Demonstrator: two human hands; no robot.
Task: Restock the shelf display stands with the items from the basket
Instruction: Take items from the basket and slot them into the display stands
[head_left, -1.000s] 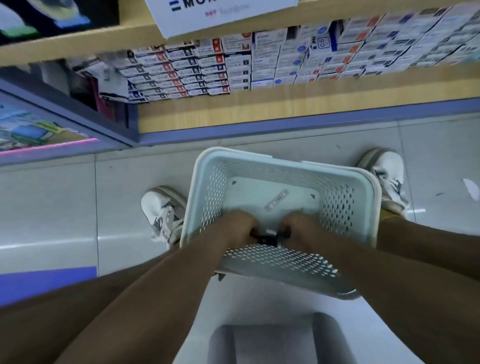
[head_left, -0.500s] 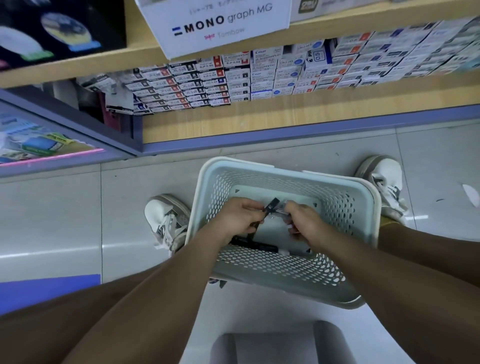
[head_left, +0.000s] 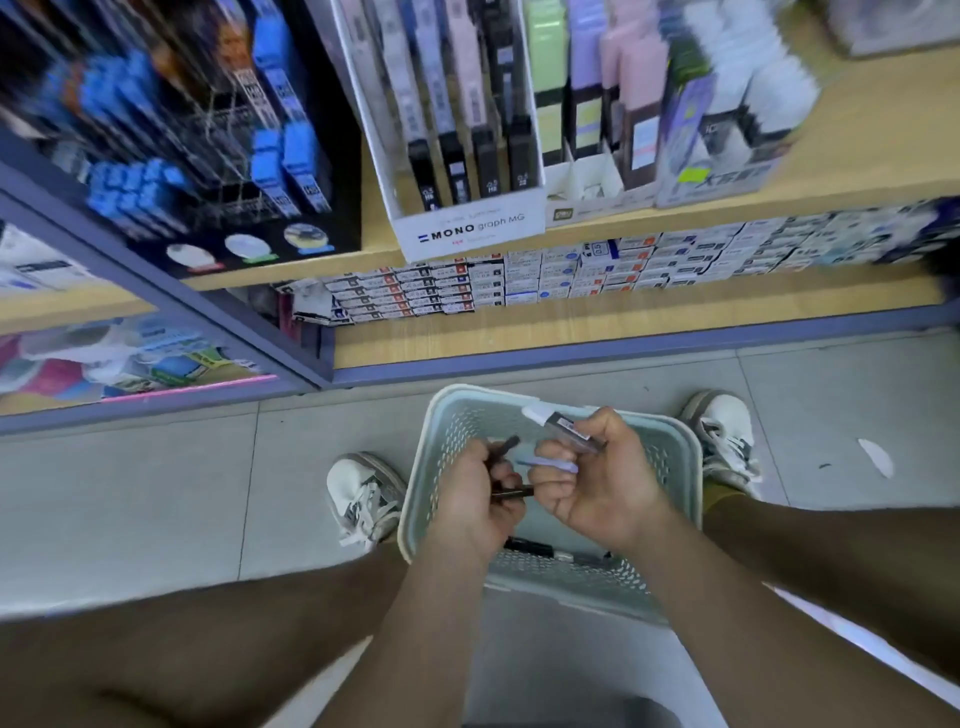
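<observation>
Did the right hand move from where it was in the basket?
Yes. The right hand was low by the near wall of the basket; now it holds slim cases higher, up by the far rim, toward the shelf.

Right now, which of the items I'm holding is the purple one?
The lilac item held low in your right hand, under the dark white-capped one; your left hand holds only black ones.

Left hand (head_left: 475, 496), right hand (head_left: 602, 486) up with cases (head_left: 563, 428).

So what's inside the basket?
A few dark pen-like items lie in the basket by its near wall. The left hand and right hand cover much of its floor; more may hide there.
</observation>
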